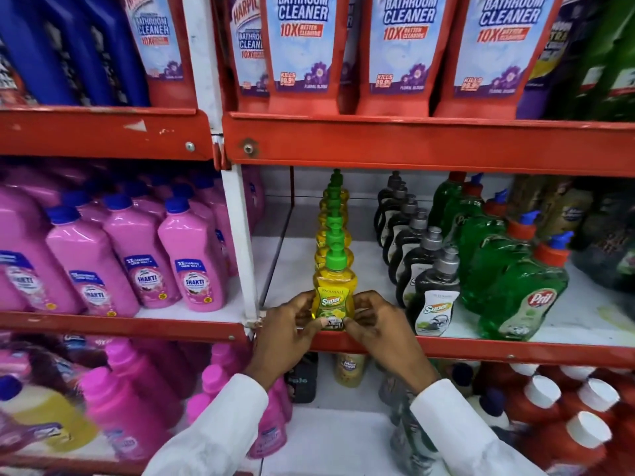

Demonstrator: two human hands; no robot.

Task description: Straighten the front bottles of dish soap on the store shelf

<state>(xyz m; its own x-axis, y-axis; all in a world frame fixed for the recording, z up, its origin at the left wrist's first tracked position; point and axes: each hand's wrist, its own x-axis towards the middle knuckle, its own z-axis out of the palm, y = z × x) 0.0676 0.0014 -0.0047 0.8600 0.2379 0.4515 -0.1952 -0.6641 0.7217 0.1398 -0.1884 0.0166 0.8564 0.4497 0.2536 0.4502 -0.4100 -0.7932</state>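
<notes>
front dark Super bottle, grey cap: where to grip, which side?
Grip the dark bottle at its pinched waist below the shoulder, coming from the front shelf edge. Green Pril bottle crowds its right and more dark bottles stand behind; only the front and left are open. Both hands are on the yellow bottle.

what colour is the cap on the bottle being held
Green, on the yellow bottle held by the left hand and right hand; head view.
</notes>
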